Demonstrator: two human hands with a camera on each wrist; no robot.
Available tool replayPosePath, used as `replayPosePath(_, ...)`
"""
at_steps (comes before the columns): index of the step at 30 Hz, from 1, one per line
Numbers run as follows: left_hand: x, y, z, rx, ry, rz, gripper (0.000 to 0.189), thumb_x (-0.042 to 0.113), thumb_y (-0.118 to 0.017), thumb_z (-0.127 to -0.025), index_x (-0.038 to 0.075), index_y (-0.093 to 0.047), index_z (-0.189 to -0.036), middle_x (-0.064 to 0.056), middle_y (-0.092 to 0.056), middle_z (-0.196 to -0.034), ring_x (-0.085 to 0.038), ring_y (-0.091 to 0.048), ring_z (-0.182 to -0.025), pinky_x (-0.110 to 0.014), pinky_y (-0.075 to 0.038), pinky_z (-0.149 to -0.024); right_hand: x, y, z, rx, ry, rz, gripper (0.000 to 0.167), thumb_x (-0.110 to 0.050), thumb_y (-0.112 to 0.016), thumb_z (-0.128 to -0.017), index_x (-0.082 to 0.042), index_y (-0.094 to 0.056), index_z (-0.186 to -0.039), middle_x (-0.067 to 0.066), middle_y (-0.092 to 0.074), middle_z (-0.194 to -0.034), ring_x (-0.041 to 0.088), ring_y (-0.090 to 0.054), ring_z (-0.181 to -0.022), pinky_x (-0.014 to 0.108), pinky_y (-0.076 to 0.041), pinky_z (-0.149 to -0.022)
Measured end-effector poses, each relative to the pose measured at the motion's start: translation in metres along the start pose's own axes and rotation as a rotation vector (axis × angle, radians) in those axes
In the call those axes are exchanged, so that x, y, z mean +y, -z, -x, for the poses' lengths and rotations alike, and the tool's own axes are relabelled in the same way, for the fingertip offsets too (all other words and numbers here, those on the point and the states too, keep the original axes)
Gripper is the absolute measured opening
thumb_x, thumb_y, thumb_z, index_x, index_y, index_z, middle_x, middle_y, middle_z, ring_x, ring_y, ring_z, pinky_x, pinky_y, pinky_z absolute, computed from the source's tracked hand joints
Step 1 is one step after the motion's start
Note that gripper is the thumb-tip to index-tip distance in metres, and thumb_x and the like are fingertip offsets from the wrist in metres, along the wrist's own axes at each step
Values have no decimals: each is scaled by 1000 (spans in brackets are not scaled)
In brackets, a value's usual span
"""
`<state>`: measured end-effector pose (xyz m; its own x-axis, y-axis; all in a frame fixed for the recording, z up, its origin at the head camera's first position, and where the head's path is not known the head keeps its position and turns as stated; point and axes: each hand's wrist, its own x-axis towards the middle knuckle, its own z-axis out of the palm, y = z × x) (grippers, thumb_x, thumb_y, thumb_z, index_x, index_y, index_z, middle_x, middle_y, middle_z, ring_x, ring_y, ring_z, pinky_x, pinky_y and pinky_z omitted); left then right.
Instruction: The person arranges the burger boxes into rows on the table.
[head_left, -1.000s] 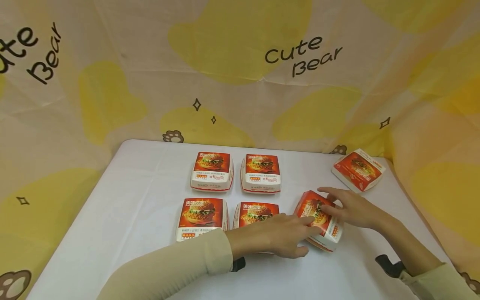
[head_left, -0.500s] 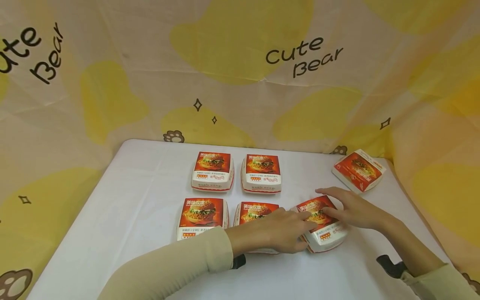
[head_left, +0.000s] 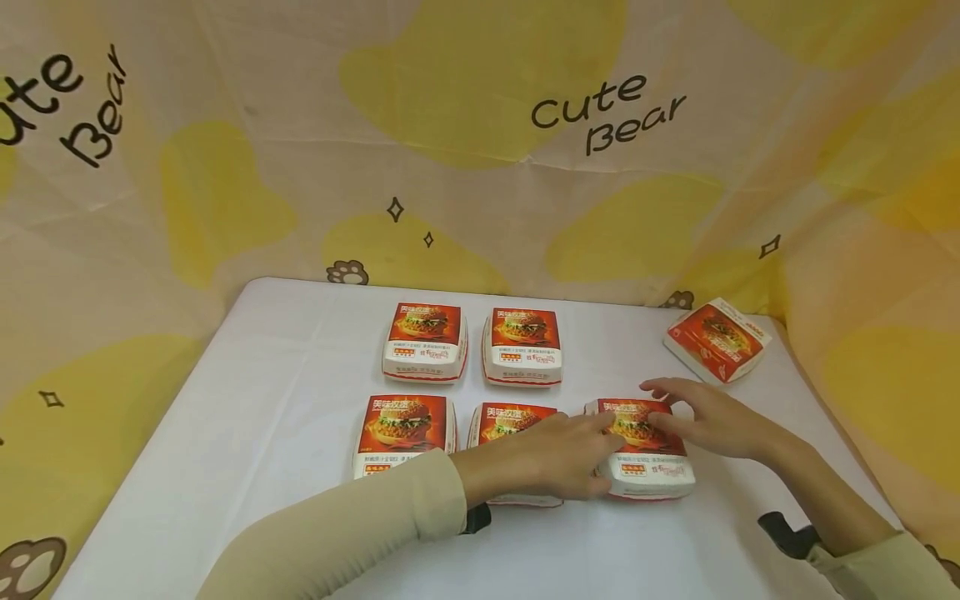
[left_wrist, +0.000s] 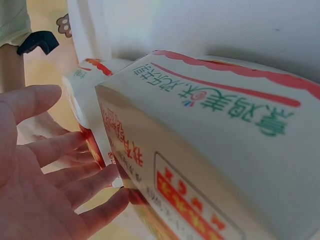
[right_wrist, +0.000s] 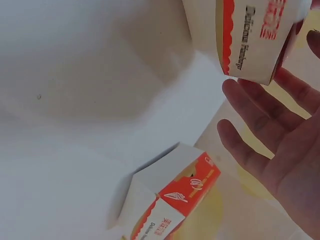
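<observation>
A red and white burger box [head_left: 648, 471] with a hamburger picture lies on the white table between both hands. My left hand [head_left: 570, 454] reaches over another burger box [head_left: 510, 425], its fingers stretched onto the left side of the box between the hands. On the right side of that box, my right hand [head_left: 708, 421] rests its thumb on the lid, other fingers loosely spread by the far corner. The left wrist view shows a large near box [left_wrist: 225, 140] beside the straight fingers. In the right wrist view, relaxed fingertips lie right at the box's edge [right_wrist: 250, 40].
Two burger boxes stand at the back, one left [head_left: 423, 343] and one right [head_left: 522, 347]. Another [head_left: 401, 429] is at front left, partly behind the left sleeve. A turned box [head_left: 717, 340] lies at the back right. A printed cloth [head_left: 480, 192] hangs behind the table [head_left: 285, 375].
The box between the hands has turned from slanted to nearly square with the others, and sits closer to the front middle box. Both hands have shifted slightly with it.
</observation>
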<state>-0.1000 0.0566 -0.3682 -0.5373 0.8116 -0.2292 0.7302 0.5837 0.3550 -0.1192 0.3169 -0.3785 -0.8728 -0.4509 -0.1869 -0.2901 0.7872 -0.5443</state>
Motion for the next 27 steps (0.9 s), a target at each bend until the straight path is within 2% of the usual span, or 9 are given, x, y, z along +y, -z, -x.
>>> replayPosePath(4, -1, -2, 0, -13, 16, 28, 55, 40, -63, -95, 25, -50, -147, -2, -36, -158, -15, -42, -139, -39, -42, -107, 0, 0, 0, -19, -5, 6, 52, -35, -66, -95, -2, -57, -135, 15, -63, -126, 28, -61, -106, 48, -56, -83)
replayPosePath(7, -1, -2, 0, -19, 12, 37, 55, 40, -62, -96, 26, -50, -147, -2, -35, -158, -15, -42, -139, -39, -42, -108, -1, -1, 1, -27, 3, 2, 51, -34, -65, -96, -2, -57, -134, 14, -64, -126, 27, -60, -105, 47, -56, -83)
replayPosePath(10, -2, -3, 1, -24, -2, 50, 54, 39, -62, -96, 25, -49, -147, -4, -34, -159, -17, -46, -136, -39, -44, -106, -2, -1, 1, -32, 17, -5, 48, -33, -64, -97, -2, -58, -133, 12, -64, -124, 27, -60, -106, 50, -55, -85)
replayPosePath(17, -1, -4, 4, -38, -29, 85, 54, 37, -62, -96, 24, -50, -147, -7, -32, -159, -19, -52, -129, -36, -48, -101, -1, -3, 1, -52, 14, -24, 43, -33, -62, -98, -4, -61, -131, 12, -64, -128, 39, -56, -121, 65, -46, -95)
replayPosePath(27, -1, -6, 6, -29, -49, 80, 52, 35, -62, -96, 23, -52, -145, -8, -34, -157, -15, -55, -123, -30, -50, -95, 4, -6, 1, -65, 21, -47, 43, -33, -62, -98, -5, -61, -130, 12, -64, -128, 38, -56, -120, 66, -46, -93)
